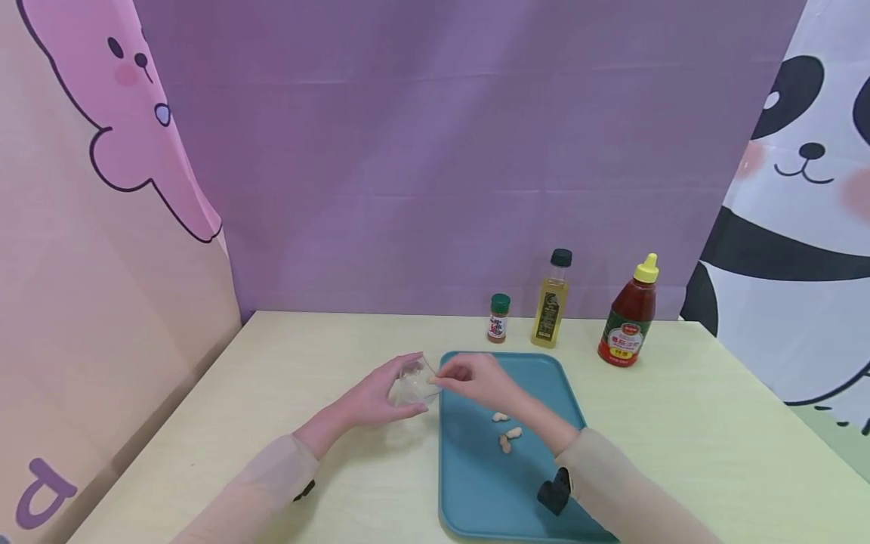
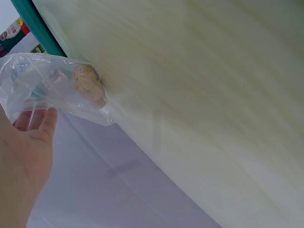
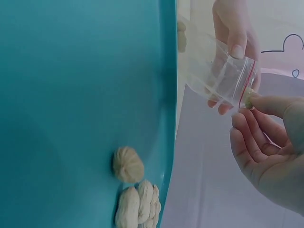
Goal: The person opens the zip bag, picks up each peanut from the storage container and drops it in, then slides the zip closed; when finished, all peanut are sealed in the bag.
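Note:
A clear zip bag (image 1: 413, 383) with a red line along its mouth is held in my left hand (image 1: 376, 391), thumb on one side and fingers on the other. Inside its bottom lies a peanut in its shell (image 2: 89, 85). At the mouth of the bag, my right hand (image 1: 484, 380) pinches another peanut (image 3: 249, 99) between thumb and forefinger; the fingers partly hide it. Several more unshelled peanuts (image 1: 513, 433) lie on the blue tray (image 1: 476, 491), below the right forearm in the head view.
Behind the tray stand a small green-capped spice jar (image 1: 498, 319), a bottle of yellow oil (image 1: 551, 302) and a red ketchup bottle (image 1: 628, 317) with a yellow cap. All rest on a pale wooden table (image 1: 326, 340). A purple cloth (image 1: 408, 151) hangs behind it.

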`<state>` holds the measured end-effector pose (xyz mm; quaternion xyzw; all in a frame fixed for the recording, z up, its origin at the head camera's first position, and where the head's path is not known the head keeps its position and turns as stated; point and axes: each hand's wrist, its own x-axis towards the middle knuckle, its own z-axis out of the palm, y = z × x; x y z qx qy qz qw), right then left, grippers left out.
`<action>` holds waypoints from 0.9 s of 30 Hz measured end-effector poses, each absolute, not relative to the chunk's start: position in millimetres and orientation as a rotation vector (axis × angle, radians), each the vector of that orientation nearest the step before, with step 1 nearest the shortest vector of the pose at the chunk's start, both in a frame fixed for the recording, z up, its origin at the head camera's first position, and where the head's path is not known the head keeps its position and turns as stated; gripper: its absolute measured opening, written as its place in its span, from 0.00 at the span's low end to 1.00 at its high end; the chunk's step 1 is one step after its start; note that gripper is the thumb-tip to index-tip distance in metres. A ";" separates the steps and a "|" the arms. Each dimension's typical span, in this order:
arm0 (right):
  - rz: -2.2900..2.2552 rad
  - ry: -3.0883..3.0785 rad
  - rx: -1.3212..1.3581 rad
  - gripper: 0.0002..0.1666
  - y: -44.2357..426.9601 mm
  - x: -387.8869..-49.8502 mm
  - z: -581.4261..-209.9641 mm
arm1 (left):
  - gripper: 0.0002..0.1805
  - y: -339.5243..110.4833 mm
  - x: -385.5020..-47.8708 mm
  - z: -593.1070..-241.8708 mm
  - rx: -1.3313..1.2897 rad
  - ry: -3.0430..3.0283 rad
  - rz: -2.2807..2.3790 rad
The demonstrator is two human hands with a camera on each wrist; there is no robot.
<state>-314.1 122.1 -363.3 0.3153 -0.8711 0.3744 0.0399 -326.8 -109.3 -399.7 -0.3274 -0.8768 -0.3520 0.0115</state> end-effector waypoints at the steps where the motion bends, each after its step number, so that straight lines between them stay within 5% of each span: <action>1: 1.147 -2.669 0.961 0.10 121.3 -314.3 -363.4 | 0.46 -109.2 -326.7 -399.6 -1.023 -2.732 -1.097; 27: 1.098 -2.668 0.946 0.09 133.7 -304.5 -356.0 | 0.46 -109.3 -325.7 -398.5 -1.055 -2.703 -1.082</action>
